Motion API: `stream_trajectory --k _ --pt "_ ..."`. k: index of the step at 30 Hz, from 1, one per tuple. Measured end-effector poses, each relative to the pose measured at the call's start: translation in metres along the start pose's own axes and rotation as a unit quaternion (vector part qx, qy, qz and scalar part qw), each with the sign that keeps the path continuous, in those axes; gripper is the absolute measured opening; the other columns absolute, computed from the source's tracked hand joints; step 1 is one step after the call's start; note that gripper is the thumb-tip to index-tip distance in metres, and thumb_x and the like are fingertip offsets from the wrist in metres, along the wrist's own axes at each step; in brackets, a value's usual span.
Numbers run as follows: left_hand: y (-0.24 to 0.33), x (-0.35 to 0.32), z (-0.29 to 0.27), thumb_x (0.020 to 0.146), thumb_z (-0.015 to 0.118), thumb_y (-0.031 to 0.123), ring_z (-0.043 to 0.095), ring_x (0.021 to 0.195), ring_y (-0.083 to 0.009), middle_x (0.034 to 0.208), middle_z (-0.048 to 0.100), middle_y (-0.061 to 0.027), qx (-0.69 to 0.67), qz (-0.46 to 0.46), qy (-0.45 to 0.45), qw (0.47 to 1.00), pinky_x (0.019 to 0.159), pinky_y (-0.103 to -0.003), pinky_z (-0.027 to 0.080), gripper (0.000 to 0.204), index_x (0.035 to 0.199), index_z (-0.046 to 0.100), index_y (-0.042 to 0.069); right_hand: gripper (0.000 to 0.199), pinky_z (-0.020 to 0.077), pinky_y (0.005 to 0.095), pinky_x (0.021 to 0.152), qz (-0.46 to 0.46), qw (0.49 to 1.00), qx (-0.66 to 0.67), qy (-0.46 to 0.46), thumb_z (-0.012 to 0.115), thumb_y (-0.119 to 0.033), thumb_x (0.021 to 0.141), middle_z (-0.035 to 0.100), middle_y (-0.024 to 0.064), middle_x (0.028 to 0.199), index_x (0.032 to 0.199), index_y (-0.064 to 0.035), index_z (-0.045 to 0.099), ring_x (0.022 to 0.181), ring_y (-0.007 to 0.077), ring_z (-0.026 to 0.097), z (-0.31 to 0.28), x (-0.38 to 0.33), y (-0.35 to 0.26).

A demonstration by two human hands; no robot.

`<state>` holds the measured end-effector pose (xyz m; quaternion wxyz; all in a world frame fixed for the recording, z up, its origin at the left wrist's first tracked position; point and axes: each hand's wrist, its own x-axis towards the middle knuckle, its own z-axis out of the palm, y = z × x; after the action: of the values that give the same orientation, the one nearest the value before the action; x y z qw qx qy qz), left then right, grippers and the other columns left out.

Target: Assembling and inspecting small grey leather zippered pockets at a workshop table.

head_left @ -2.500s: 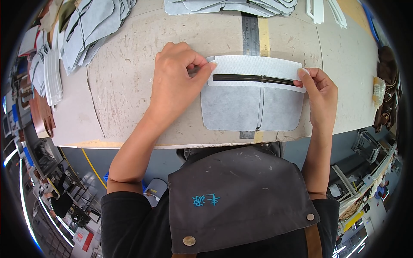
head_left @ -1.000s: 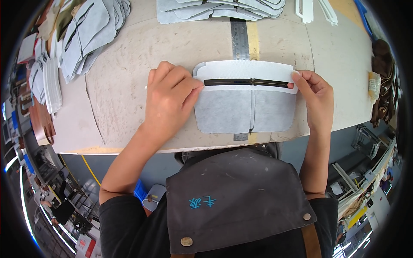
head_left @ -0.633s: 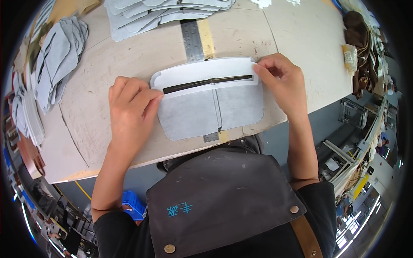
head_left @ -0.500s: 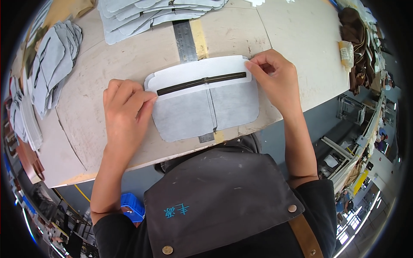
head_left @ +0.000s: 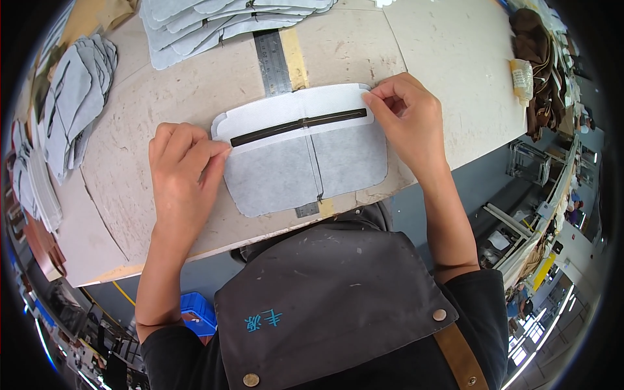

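A grey fabric panel (head_left: 305,159) lies flat near the front edge of the counter (head_left: 422,52), with a white strip along its top edge and a dark zipper (head_left: 299,125) running through that strip. Its long axis runs from about 8 o'clock up to 2 o'clock, and each hand sits at one end of it. The left hand (head_left: 182,172) lies at the 9 o'clock end, fingers (head_left: 211,156) stretched out and pressing down on the panel's corner. The right hand (head_left: 409,120) is at the 3 o'clock end, fingers curled and pinching the white strip's corner just beside the zipper's end. Both hands touch the panel, neither nearer. A metal ruler (head_left: 270,55) passes under the panel toward 12 o'clock. Stacks of similar grey pieces (head_left: 214,19) lie at 12 o'clock, and more (head_left: 71,97) at 10 o'clock.
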<state>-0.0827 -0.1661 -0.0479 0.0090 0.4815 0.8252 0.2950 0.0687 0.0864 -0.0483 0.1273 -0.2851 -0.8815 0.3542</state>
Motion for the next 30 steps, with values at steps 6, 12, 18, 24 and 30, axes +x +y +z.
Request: stream_trajectory --k 6,12,18,24,30 --pt "0.0 0.0 0.0 0.067 0.078 -0.002 0.051 0.084 -0.0224 0.082 0.057 -0.0035 0.004 0.003 -0.001 1.0 0.076 -0.035 0.039 0.015 0.077 0.068 0.004 0.007 0.0498 0.0233 0.062 -0.008 1.0 -0.025 -0.003 0.073 -0.003 0.084 0.066 0.0054 0.084 0.083 0.002 0.068 0.068 0.0112 0.062 0.001 -0.001 0.0" --pt "0.0 0.0 0.0 0.067 0.078 -0.002 0.052 0.084 -0.0232 0.082 0.057 -0.0042 0.003 0.002 -0.001 1.0 0.076 -0.035 0.039 0.015 0.077 0.068 0.004 0.007 0.052 0.0261 0.061 -0.027 0.999 -0.035 0.018 0.073 -0.004 0.083 0.065 0.0076 0.085 0.083 0.0012 0.068 0.068 0.0149 0.064 0.003 -0.003 0.002" --pt "0.0 0.0 -0.001 0.068 0.076 -0.006 0.052 0.083 -0.0248 0.082 0.057 -0.0073 0.006 0.005 -0.01 1.0 0.072 -0.034 0.044 0.015 0.08 0.068 0.0 0.01 0.054 0.0297 0.063 -0.058 0.996 0.014 0.066 0.072 0.002 0.081 0.065 0.011 0.093 0.09 0.0005 0.068 0.075 0.0194 0.067 -0.005 -0.013 0.007" --pt "0.002 0.001 -0.003 0.068 0.075 -0.008 0.052 0.084 -0.0251 0.083 0.056 -0.0079 0.001 0.005 -0.016 1.0 0.071 -0.034 0.044 0.017 0.08 0.067 0.0 0.021 0.0539 0.0307 0.068 -0.19 0.98 -0.043 0.05 0.072 0.01 0.075 0.066 0.0105 0.097 0.094 0.0004 0.07 0.081 0.0234 0.065 -0.006 -0.026 0.017" --pt "0.005 0.003 -0.006 0.068 0.075 -0.008 0.052 0.084 -0.026 0.083 0.056 -0.009 -0.001 0.003 -0.026 1.0 0.072 -0.035 0.044 0.017 0.081 0.067 -0.001 0.027 0.0542 0.0329 0.068 -0.266 0.958 -0.096 0.041 0.072 0.009 0.069 0.066 0.0086 0.098 0.095 0.0 0.071 0.085 0.0258 0.063 -0.006 -0.027 0.022"
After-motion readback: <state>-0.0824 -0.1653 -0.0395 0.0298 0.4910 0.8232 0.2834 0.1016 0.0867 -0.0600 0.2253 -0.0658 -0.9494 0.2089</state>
